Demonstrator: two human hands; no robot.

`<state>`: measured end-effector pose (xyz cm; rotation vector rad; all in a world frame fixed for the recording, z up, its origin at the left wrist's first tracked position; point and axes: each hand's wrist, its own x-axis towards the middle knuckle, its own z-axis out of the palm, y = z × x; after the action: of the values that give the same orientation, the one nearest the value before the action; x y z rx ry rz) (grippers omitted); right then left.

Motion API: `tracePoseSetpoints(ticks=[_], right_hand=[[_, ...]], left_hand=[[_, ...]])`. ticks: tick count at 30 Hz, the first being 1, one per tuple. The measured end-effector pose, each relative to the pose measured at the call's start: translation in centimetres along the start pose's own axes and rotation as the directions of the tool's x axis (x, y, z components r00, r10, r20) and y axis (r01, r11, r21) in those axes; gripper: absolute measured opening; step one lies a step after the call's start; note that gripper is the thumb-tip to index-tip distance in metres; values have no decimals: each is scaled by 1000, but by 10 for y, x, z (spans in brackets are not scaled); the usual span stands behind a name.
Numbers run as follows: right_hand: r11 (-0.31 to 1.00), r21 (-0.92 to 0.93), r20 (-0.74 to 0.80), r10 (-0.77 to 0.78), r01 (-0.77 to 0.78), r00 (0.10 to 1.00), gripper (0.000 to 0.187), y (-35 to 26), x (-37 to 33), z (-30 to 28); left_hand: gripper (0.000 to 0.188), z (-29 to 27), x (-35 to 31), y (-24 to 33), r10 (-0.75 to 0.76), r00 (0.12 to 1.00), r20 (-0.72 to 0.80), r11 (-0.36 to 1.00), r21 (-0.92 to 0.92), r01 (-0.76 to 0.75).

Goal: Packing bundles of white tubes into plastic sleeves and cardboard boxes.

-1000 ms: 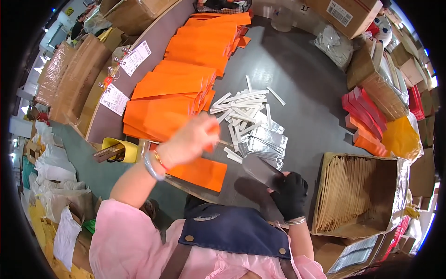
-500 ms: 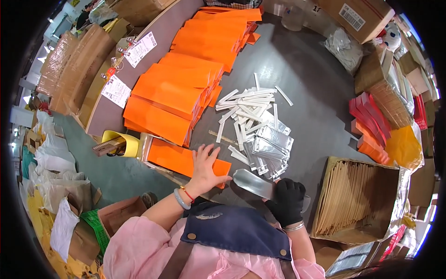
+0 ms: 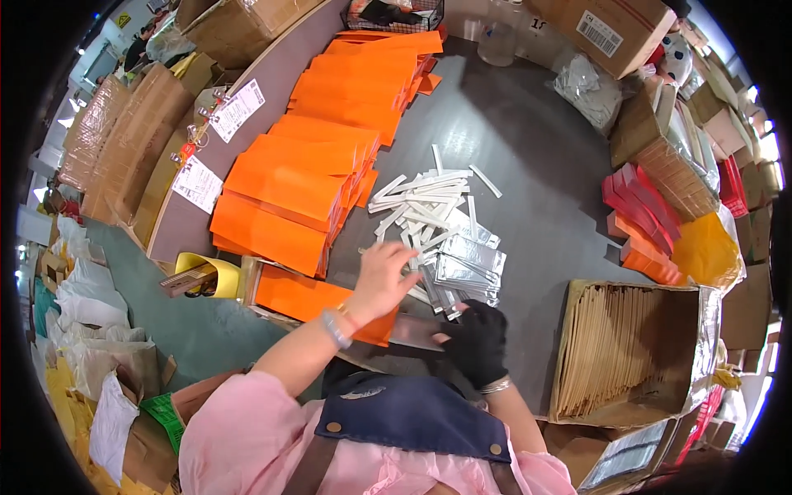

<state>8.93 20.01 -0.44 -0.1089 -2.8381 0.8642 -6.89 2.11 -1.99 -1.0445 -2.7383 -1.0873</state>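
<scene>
In the head view, with twelve o'clock pointing away from the person, the single orange envelope (image 3: 301, 294) lies at the near edge of the table (image 3: 536, 206); its long axis runs from between nine and ten o'clock to between three and four; the left hand (image 3: 379, 280), which is bare, is the nearer one, hanging over the right end of this envelope, so that most of the orange surface lies toward eight and nine o'clock from its fingers; these fingers are loosely bent and a little apart, but blurred; whether something thin is between them, I cannot tell.

The right hand (image 3: 476, 342), in a black half-finger glove, is toward four o'clock from the left hand; its fingers are narrow and closed on a flat metallic piece (image 3: 415, 332), which points toward nine o'clock, almost level, and reaches just beside the right end of the envelope; whether the two touch, I cannot tell.

Silver packets (image 3: 470, 268) lie near, at twelve o'clock from the glove and about three from the left hand; white strips (image 3: 433, 198) are heaped toward one o'clock from the left hand; the larger orange stack (image 3: 276, 206) lies toward ten.
</scene>
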Motion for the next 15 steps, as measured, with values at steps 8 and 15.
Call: tracePoseSetpoints(ticks=[8,15], right_hand=[[915,-50,-466,334,-401,819,38,100,-85,-98],[605,82,-599,665,-792,446,28,172,-165,-141]], left_hand=[[9,43,71,-19,-131,981,146,962,260,90],[14,56,87,2,207,966,156,975,49,-217]])
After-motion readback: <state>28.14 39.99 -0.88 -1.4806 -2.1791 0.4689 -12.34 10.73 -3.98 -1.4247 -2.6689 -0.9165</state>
